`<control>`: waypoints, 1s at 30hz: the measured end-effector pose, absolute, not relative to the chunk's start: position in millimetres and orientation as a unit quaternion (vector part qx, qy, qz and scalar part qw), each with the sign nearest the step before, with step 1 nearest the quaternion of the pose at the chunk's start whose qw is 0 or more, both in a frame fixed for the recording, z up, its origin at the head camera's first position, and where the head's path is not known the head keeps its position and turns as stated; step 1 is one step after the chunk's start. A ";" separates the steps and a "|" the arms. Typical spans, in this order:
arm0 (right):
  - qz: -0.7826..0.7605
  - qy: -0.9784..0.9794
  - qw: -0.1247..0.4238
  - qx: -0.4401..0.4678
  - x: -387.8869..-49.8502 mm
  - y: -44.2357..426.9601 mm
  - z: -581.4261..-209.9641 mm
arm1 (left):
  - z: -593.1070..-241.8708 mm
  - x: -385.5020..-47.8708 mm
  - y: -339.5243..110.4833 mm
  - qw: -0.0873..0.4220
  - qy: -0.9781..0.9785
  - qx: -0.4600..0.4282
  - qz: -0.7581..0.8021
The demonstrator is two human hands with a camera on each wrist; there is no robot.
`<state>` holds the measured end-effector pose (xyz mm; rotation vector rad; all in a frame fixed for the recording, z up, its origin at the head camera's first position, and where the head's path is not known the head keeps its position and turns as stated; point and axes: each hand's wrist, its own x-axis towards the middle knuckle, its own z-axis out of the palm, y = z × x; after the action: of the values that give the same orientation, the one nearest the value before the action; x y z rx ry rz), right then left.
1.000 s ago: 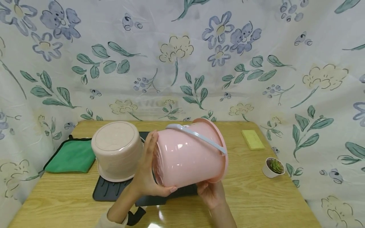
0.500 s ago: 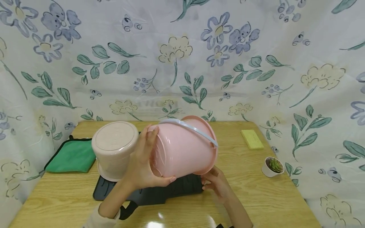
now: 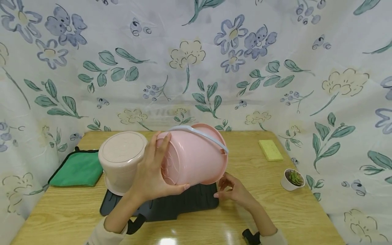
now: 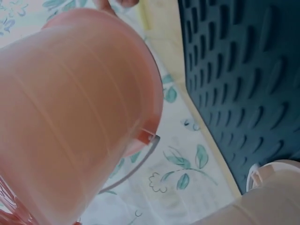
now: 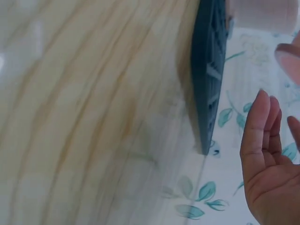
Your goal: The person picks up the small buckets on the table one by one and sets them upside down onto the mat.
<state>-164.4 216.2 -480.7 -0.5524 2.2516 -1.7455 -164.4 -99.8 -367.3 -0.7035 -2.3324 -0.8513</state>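
A pink bucket (image 3: 199, 156) with a light blue handle (image 3: 206, 135) is held tilted on its side above a dark ribbed drying mat (image 3: 190, 202). Its mouth faces right, its base left. My left hand (image 3: 151, 166) grips the base end, thumb below and fingers over the top. Just below the rim is my right hand (image 3: 234, 192), its fingers loosely bent around nothing; whether a fingertip touches the rim I cannot tell. In the right wrist view the right hand (image 5: 272, 164) shows relaxed fingers. A beige bucket (image 3: 124, 163) stands upside down on the mat's left part.
A green cloth (image 3: 76, 168) with black edging lies at the left of the wooden table (image 3: 275, 217). On the right are a yellow sponge (image 3: 271, 150) and a small potted succulent (image 3: 292, 179). A flowered curtain (image 3: 196, 68) hangs behind the table.
The pink bucket has shifted left and slightly up in my left hand, its base turning more into view. My right hand has come away from the bucket's underside and moved right and up.
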 end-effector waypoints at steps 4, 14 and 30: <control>-0.579 0.780 0.132 -0.200 -169.5 221.0 -483.4 | -367.0 -165.2 -100.6 0.280 -0.876 -0.249 -0.304; -0.511 0.818 0.133 -0.227 -182.0 228.8 -490.2 | -368.1 -164.3 -99.4 0.272 -0.888 -0.227 -0.294; -0.427 0.845 0.143 -0.290 -191.1 224.9 -500.2 | -371.5 -163.0 -92.8 0.297 -0.898 -0.201 -0.253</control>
<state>-191.1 224.9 -500.2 -0.8357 2.4364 -1.2304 -163.0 -92.8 -371.5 -0.5333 -2.3883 -0.6729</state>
